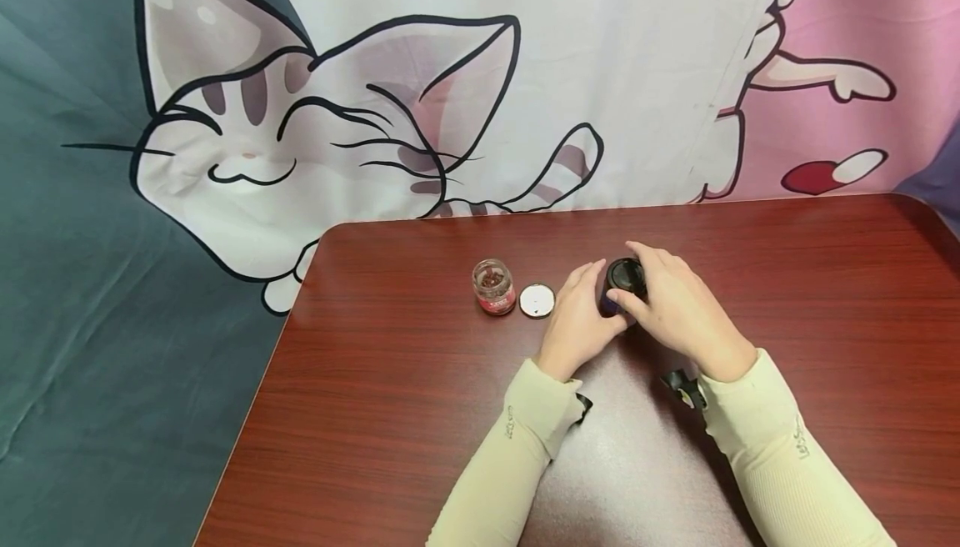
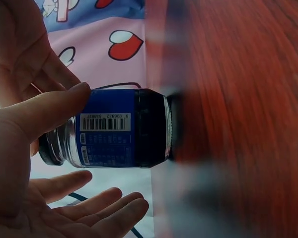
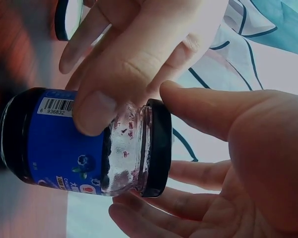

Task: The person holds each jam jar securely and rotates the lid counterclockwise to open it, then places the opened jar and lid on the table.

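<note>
One blue-labelled clear glass jar [image 2: 109, 134]: upright on the dark-red wooden tabletop [image 1: 360, 397].
Round black lid [image 3: 156, 148]: seated on that jar; the right hand [image 1: 686, 305] grasps it lightly.
Left hand [image 1: 579, 320]: grip loose, thumb touching the jar.
Open red-labelled glass jar [image 1: 493, 288], round white-faced lid [image 1: 537, 301]: left of the blue-labelled jar.
Lid work: apparently in hand; next move likely calls for left fingers bracing, right turning.
</note>
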Available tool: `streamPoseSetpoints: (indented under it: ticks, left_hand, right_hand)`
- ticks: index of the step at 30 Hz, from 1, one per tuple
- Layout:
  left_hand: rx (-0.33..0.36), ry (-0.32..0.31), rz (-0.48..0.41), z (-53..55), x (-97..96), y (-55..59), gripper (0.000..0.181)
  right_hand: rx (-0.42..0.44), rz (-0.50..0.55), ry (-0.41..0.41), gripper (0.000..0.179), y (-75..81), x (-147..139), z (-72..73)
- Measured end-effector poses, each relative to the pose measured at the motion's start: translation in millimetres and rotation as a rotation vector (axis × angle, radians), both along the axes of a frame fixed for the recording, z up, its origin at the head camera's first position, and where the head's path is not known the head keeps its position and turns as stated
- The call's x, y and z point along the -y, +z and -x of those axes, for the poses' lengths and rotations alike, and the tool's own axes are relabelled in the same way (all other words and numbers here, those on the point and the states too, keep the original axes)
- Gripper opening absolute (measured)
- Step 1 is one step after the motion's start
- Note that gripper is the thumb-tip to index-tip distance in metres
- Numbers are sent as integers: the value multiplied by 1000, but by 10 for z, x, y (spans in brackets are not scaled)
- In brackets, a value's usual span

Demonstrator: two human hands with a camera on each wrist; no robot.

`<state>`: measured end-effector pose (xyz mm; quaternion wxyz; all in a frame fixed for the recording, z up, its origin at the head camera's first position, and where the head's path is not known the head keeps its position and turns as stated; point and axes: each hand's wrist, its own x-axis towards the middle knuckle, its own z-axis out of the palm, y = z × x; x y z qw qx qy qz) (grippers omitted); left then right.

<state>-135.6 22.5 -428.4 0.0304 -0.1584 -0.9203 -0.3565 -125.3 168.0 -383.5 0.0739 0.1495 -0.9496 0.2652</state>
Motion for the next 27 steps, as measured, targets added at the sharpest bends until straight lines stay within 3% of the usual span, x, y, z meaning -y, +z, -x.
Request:
streamPoseSetpoints:
  ticks: [8, 27]
  left_hand:
    - [-18, -10, -2, 14, -37, -32, 70]
    - [14, -20, 30, 65, -84, -95, 64]
  right_hand:
    - [6, 16, 0, 68, -20, 5, 10]
    - [-26, 1, 14, 51, -38, 4, -1]
